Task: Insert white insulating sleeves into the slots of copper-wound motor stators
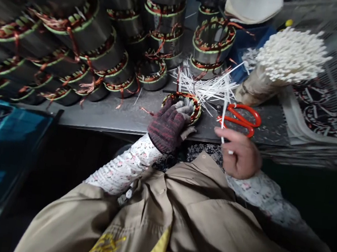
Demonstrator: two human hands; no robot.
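My left hand [168, 126], in a dark striped knit glove, rests over the near side of a wound motor stator [199, 112] on the bench's front edge. Its fingers curl over the stator's rim and copper windings and cover much of it. Bare and closed, my right hand [240, 153] pinches a thin white strip [224, 112] that stands nearly upright between thumb and forefinger. That hand is to the right of the stator, just past the bench edge. Behind it lie red-handled scissors [255, 118], their blades partly hidden by the strip.
Stacked stators [104, 51] fill the bench's left and back. A heap of loose white strips [203, 83] lies behind my hands. To the right are a bundle of white sticks [293, 55] in a wrapper and a pale basket [300, 134]. A blue bin [20, 126] stands lower left.
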